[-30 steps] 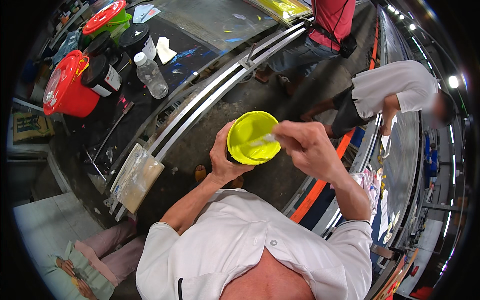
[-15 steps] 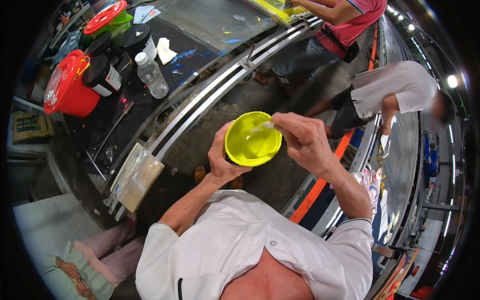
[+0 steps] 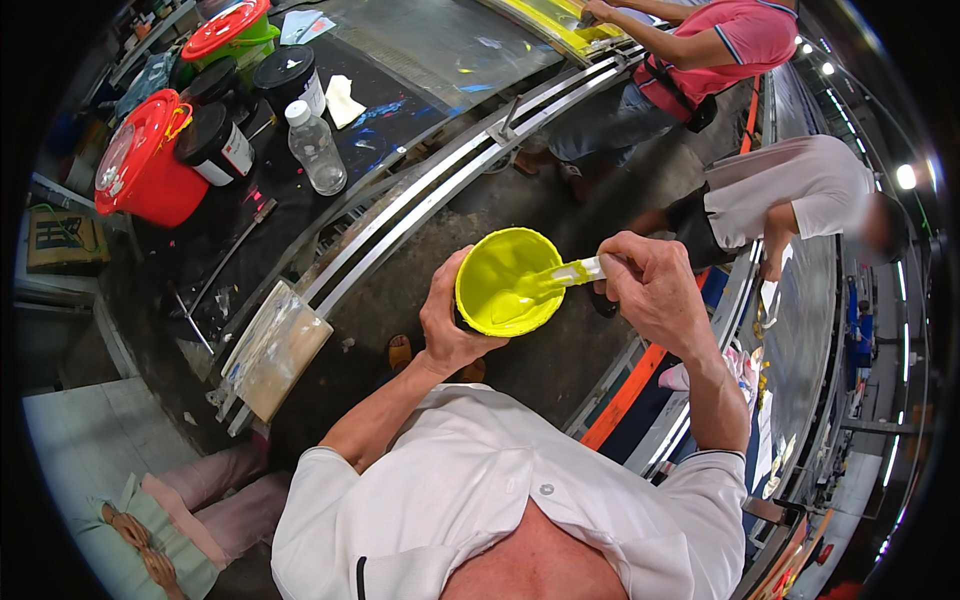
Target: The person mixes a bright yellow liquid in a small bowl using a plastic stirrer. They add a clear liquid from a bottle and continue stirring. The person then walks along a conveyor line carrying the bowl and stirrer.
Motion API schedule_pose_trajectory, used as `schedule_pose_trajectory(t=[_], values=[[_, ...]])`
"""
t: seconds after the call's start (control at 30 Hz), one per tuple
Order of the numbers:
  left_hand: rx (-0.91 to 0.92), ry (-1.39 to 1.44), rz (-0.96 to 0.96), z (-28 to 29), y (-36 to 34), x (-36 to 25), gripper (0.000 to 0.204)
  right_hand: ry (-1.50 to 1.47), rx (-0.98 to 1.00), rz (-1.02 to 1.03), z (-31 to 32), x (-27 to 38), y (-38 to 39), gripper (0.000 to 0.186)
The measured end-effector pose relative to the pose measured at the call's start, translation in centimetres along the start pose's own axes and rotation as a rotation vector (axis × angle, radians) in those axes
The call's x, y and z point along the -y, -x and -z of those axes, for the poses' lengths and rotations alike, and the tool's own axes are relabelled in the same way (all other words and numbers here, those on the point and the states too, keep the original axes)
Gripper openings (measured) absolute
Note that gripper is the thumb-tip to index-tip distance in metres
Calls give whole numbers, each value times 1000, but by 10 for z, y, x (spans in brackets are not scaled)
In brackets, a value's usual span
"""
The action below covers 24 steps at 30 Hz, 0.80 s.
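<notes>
My left hand (image 3: 450,315) is closed around the side of a tub (image 3: 490,265) of bright lime-yellow paint or ink, held over the floor in front of my shirt. My right hand (image 3: 650,295) grips a white, paint-smeared spatula (image 3: 580,270), its lower end inside the tub with yellow on it. The tub's mouth faces up, coated yellow around the rim. A paint-smeared board (image 3: 275,350) rests on metal rails to the left of my left hand.
A left worktable (image 3: 365,60) holds red, green and black buckets (image 3: 150,160) and a plastic bottle (image 3: 317,150). Metal rails (image 3: 460,160) run along it. Co-workers in pink (image 3: 715,50) and white (image 3: 780,185) bend over tables. Another person (image 3: 210,500) appears lower left.
My right hand has moved rightward, drawing the spatula toward the tub's right rim so more of it shows. The co-worker in pink has bent further over the upper table.
</notes>
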<state>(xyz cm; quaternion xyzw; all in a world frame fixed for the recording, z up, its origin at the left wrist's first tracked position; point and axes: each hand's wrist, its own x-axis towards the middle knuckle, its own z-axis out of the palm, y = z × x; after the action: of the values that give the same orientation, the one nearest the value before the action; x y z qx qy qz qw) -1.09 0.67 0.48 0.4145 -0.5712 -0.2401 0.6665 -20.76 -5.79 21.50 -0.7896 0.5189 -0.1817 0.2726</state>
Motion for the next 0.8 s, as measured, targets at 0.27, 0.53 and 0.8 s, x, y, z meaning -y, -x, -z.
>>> schedule_pose_trajectory(t=[0.27, 0.53, 0.8], values=[[81, -15, 54, -2, 6, -3, 99, -37, 62, 296, -24, 17, -25, 9], [79, -17, 53, 3, 1, -7, 97, 289, 243, 478, 13, 13, -23, 33], [97, -33, 94, -7, -4, 0, 95, 146, 143, 741, -5, -4, -18, 40]])
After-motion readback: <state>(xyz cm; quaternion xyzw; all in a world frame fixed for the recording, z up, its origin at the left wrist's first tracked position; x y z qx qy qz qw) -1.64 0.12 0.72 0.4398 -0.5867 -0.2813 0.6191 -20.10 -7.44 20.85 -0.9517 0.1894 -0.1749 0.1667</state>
